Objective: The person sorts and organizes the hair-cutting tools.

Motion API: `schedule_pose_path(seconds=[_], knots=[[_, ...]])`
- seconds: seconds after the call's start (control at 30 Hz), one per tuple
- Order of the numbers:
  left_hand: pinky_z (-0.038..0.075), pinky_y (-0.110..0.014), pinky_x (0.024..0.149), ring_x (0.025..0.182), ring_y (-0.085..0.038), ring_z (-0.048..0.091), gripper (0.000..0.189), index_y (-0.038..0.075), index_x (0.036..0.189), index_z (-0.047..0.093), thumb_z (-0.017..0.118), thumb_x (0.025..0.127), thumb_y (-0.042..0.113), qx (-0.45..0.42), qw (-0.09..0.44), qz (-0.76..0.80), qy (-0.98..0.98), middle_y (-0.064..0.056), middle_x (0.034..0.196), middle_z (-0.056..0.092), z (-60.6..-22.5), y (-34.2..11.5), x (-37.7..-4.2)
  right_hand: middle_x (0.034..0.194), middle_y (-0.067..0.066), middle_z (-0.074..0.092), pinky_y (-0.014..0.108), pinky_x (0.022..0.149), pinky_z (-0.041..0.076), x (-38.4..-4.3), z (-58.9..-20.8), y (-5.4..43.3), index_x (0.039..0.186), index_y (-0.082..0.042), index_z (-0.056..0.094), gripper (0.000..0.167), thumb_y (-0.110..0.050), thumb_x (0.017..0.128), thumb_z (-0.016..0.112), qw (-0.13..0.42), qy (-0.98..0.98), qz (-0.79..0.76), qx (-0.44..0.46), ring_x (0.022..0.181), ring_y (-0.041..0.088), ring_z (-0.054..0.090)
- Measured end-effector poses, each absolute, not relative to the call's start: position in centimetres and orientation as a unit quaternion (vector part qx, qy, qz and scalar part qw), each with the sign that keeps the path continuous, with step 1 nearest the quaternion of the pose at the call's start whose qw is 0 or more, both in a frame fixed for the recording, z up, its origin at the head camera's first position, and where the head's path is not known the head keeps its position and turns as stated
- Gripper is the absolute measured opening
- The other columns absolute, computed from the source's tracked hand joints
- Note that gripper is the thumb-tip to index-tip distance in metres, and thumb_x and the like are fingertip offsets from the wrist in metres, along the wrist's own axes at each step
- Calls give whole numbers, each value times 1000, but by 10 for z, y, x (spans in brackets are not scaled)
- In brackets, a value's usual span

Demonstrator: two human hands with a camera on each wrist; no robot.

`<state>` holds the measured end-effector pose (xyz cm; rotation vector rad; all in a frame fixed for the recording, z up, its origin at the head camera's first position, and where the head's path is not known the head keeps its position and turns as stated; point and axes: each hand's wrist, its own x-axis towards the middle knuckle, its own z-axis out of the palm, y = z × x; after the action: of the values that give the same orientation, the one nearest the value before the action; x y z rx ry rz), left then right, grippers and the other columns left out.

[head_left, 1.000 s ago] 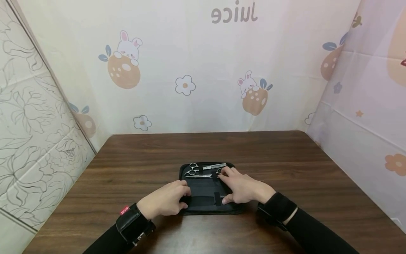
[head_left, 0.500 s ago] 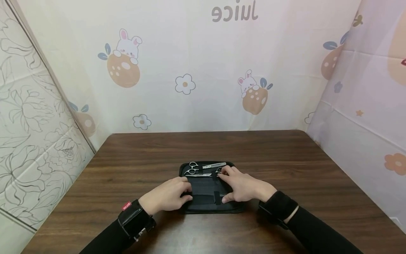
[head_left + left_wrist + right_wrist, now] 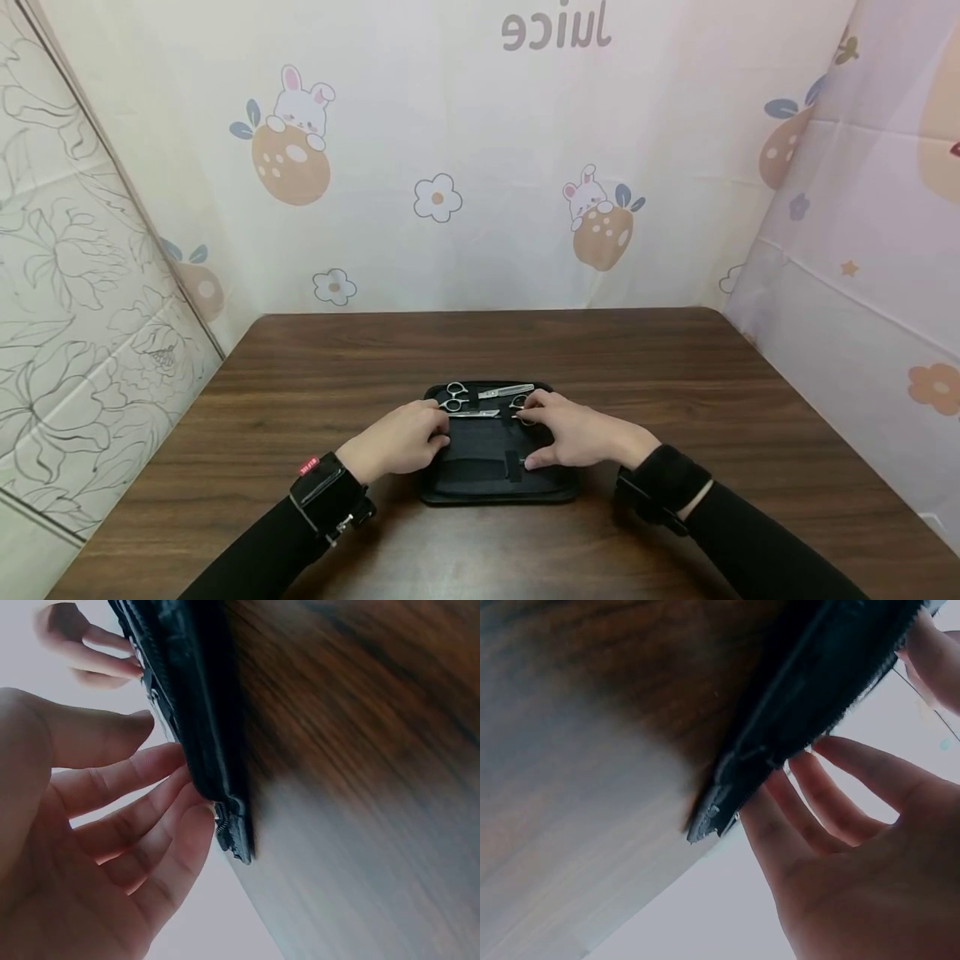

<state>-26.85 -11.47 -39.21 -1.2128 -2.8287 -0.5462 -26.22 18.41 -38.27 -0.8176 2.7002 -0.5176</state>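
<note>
Left grip [image 3: 399, 435] has moved up the case [image 3: 472, 490], spread like the right grip [image 3: 581, 429], before mirrored "Juice" lettering [image 3: 557, 31]

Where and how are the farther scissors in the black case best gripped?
Probably by the finger rings, coming from the left and above: they lie exposed left of the black strap, while the blades point right, ending beside the right hand.
</note>
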Motion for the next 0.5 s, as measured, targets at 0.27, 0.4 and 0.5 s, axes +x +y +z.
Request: schedule_pose_path(seconds=[0.27,0.4,0.5], knots=[[48,-34,69,75,-14,53,8,8,90,71,67,96,7,-331,8,-193,-924,0,83,56,-390,-113,-281,126,9,59,46,95,49,-273,-376,187,135,-2,63,45,-27,98,71,104,926,-210,-298,115,26,59],[46,-35,67,73,-14,51,8,8,89,71,67,96,8,-302,7,-202,-932,0,82,54,-389,-113,-288,118,7,63,43,89,51,-278,-376,188,129,-3,68,34,-18,98,69,73,929,-212,-295,107,24,62],[45,-35,65,72,-14,49,9,9,88,69,67,96,8,-289,11,-200,-936,0,81,52,-390,-115,-293,114,6,65,42,88,52,-283,-374,189,125,-3,70,30,-14,97,71,52,934,-211,-283,104,22,63]])
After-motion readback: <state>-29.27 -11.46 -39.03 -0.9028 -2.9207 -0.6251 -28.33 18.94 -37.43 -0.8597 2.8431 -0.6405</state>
